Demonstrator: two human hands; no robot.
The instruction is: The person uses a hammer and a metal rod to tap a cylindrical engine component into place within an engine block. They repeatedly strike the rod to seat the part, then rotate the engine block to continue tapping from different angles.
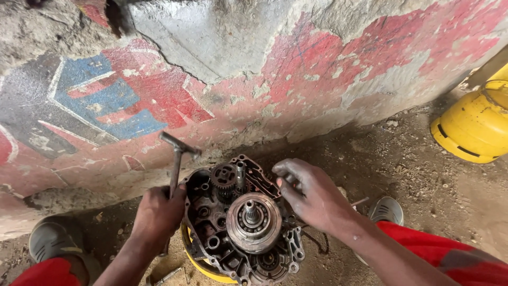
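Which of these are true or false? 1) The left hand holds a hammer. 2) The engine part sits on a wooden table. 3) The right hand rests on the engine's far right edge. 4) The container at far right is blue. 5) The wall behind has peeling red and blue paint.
1) True: the left hand grips a hammer, head up.
2) False: the engine case sits on a yellow ring-shaped base on the dirt ground.
3) True: the right hand touches that edge, beside the round clutch hub.
4) False: the container is yellow.
5) True: the wall shows worn red and blue paint.
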